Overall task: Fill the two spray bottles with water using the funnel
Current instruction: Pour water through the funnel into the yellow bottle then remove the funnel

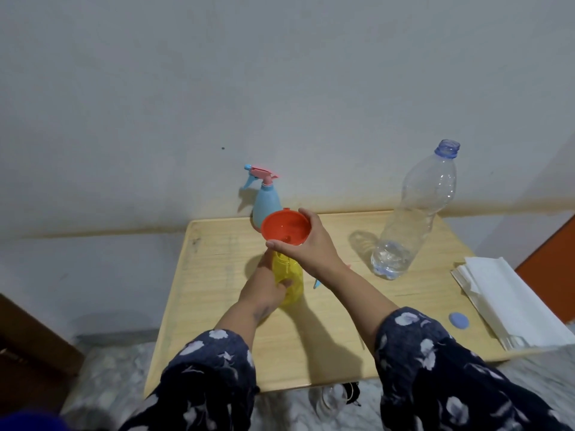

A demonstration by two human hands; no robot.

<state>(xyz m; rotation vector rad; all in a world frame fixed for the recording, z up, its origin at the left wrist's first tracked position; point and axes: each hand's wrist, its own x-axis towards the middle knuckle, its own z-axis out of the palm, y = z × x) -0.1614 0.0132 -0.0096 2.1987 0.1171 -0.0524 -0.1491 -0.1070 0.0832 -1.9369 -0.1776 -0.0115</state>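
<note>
the left hand point(264, 286) wraps its fingers around the yellow spray bottle point(287, 283) mid-table point(217, 306); the right hand point(306, 244) pinches the red funnel point(284, 227) above its neck. the blue spray bottle point(266, 202) stands at the far edge, the water bottle point(413, 213) toward the far right corner. no readable writing.

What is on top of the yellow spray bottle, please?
The round orange plastic funnel sits above the translucent yellow plastic spray bottle, held by the right hand. The left hand grips the bottle. The bottle's neck is covered, so the funnel's spout is unseen.
</note>
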